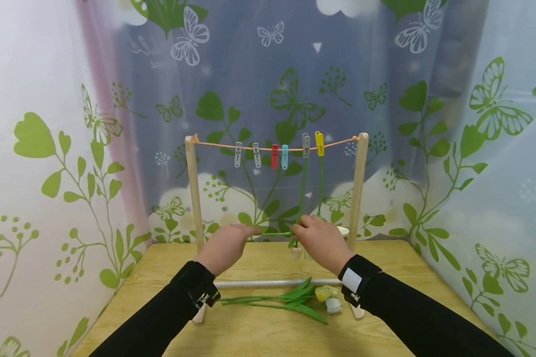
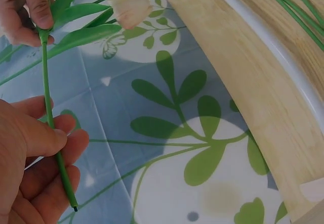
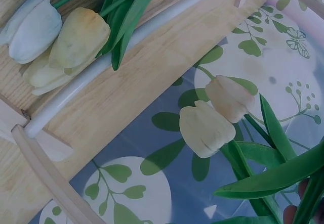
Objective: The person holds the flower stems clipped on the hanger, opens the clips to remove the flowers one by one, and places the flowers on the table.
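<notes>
Between both hands a tulip's green stem (image 2: 46, 82) stretches roughly level in the head view. My left hand (image 1: 225, 247) pinches its lower end between thumb and fingers, the cut tip showing past them in the left wrist view. My right hand (image 1: 323, 240) pinches the same stem where its leaves begin; the bloom is mostly hidden behind that hand. Beside the right hand, a pale pinkish tulip (image 1: 296, 252) hangs head down from a grey clothespin (image 1: 305, 146). A yellow clothespin (image 1: 319, 144) holds another hanging stem (image 1: 321, 188). Leaves (image 3: 273, 178) surround the right fingertips (image 3: 304, 188).
An orange cord (image 1: 223, 146) runs between two wooden posts (image 1: 361, 183). Two clear clothespins (image 1: 238, 154), a red one (image 1: 274, 156) and a light blue one (image 1: 285, 157) sit on it. Below, yellow (image 1: 326, 293) and white tulips (image 1: 333, 306) lie near a white bar (image 1: 277, 283) on the wooden table.
</notes>
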### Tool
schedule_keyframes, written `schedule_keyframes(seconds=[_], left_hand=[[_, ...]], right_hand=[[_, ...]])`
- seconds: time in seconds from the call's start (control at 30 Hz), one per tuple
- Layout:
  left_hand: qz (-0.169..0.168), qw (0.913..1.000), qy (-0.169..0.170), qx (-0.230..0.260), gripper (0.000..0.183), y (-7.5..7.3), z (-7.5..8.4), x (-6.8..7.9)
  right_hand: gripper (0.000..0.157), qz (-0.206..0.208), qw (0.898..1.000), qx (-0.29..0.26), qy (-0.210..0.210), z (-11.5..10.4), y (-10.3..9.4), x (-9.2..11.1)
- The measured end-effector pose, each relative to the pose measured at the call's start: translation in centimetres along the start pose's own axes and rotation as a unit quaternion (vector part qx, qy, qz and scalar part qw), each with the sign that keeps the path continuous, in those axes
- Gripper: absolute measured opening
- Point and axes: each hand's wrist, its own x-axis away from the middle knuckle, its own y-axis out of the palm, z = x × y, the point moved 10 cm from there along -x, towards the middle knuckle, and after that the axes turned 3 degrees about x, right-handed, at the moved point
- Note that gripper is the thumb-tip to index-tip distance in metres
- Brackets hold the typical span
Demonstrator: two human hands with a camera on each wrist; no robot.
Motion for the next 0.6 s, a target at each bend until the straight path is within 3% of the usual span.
schedule_keyframes(seconds=[0.37, 0.6], left_hand=[[-0.001, 0.9999, -0.005, 0.009, 0.04, 1.3, -0.3, 0.6], [-0.008, 0.9999, -0.013, 0.0, 0.039, 2.0, -0.3, 1.1]], right_hand=[[0.017, 0.0, 1.0, 0.014, 0.002, -0.4, 0.4, 0.3], [0.02, 0.006, 1.0, -0.008, 0.003, -0.6, 1.0, 0.5]])
